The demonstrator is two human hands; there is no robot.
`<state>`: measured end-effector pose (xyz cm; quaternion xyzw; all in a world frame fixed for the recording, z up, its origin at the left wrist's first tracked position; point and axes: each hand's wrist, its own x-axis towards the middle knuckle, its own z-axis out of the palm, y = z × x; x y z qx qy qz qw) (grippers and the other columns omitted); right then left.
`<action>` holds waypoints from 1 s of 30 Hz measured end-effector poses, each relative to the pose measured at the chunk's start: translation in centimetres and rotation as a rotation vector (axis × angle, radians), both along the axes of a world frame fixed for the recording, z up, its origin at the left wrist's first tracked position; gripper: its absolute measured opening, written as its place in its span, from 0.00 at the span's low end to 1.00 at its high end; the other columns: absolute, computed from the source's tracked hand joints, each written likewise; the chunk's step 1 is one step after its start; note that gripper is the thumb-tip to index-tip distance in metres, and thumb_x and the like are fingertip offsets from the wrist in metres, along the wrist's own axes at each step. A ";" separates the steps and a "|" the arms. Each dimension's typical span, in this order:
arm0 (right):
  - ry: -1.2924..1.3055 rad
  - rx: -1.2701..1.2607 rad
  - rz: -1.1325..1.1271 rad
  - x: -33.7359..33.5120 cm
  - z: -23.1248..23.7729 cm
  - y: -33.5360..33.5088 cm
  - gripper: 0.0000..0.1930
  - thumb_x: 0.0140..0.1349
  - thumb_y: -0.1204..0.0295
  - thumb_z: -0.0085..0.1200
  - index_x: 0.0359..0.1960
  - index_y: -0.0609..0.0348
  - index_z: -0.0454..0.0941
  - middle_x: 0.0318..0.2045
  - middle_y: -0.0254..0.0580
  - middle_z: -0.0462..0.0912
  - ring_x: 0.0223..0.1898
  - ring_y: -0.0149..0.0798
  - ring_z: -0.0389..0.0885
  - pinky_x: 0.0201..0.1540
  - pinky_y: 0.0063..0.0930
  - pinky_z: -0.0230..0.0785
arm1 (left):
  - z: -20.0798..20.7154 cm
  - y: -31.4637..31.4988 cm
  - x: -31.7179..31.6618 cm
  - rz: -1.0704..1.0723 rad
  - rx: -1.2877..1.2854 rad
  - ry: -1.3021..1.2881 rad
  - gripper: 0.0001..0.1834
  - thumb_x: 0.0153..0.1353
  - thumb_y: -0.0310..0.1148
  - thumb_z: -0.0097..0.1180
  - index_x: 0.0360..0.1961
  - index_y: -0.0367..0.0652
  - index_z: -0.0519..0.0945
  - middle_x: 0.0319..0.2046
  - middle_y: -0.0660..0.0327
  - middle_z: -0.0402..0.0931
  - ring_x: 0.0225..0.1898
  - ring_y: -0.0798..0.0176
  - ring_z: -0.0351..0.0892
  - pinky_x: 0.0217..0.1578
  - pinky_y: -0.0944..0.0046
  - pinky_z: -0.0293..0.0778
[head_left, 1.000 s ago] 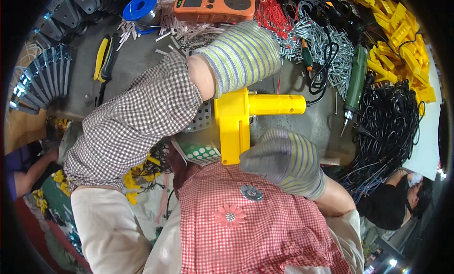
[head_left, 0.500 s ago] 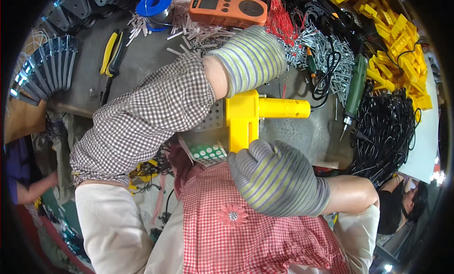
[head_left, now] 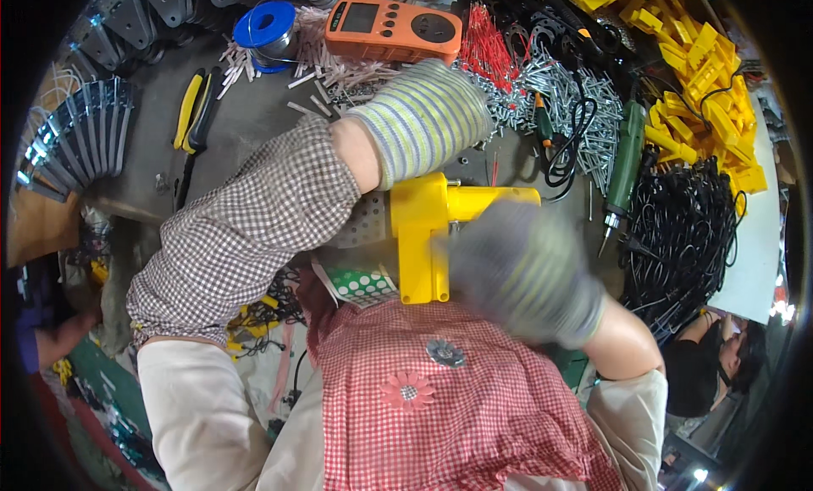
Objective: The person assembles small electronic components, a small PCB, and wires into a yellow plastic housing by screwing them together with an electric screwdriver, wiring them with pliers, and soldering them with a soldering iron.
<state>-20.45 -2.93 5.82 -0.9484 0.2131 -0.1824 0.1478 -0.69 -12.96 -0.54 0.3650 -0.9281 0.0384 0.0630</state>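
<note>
A T-shaped yellow plastic housing [head_left: 421,241] rests on the bench in front of me, its round handle pointing right. My left hand [head_left: 434,118], in a striped knit glove, is just beyond the housing's far end, beside a heap of screws; its fingers are hidden behind the back of the hand. Smeared by motion, my right hand [head_left: 533,271] in a matching glove is beside the housing's right side and overlaps the lower edge of the handle. What its fingers hold, if anything, cannot be made out.
Around the bench are an orange multimeter [head_left: 394,29], a blue solder spool [head_left: 266,32], yellow-handled pliers [head_left: 195,114], loose screws [head_left: 584,101], a green electric screwdriver [head_left: 625,160], black cables [head_left: 682,237] and yellow housings [head_left: 707,76]. Another person [head_left: 707,364] is at the right edge.
My right hand has left the housing's near end and moved up and right toward the handle, uncovering that end. My left hand remains by the far end. The whole view has shifted slightly.
</note>
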 end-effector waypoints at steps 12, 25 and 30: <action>0.389 -0.104 -0.570 -3.0 -6.0 -11.9 0.11 0.61 0.75 0.60 0.46 0.59 0.83 0.41 0.55 0.88 0.48 0.58 0.88 0.51 0.52 0.81 | 4.3 3.7 -1.1 0.020 0.490 0.685 0.14 0.59 0.38 0.72 0.42 0.43 0.87 0.37 0.56 0.85 0.42 0.47 0.85 0.47 0.52 0.80; -0.252 0.114 -0.385 -8.1 -4.4 -1.9 0.10 0.54 0.76 0.71 0.39 0.53 0.87 0.34 0.39 0.83 0.37 0.46 0.85 0.38 0.39 0.79 | 1.7 2.1 -4.3 -0.127 0.562 0.603 0.15 0.58 0.30 0.67 0.48 0.41 0.85 0.42 0.52 0.85 0.46 0.43 0.85 0.50 0.51 0.81; -0.055 -0.101 -0.329 -9.3 -5.1 -1.1 0.11 0.53 0.77 0.70 0.39 0.54 0.87 0.33 0.38 0.82 0.35 0.46 0.83 0.34 0.41 0.76 | 3.7 4.7 -4.3 0.004 0.579 0.480 0.25 0.54 0.35 0.70 0.55 0.45 0.83 0.51 0.53 0.81 0.55 0.43 0.81 0.58 0.48 0.77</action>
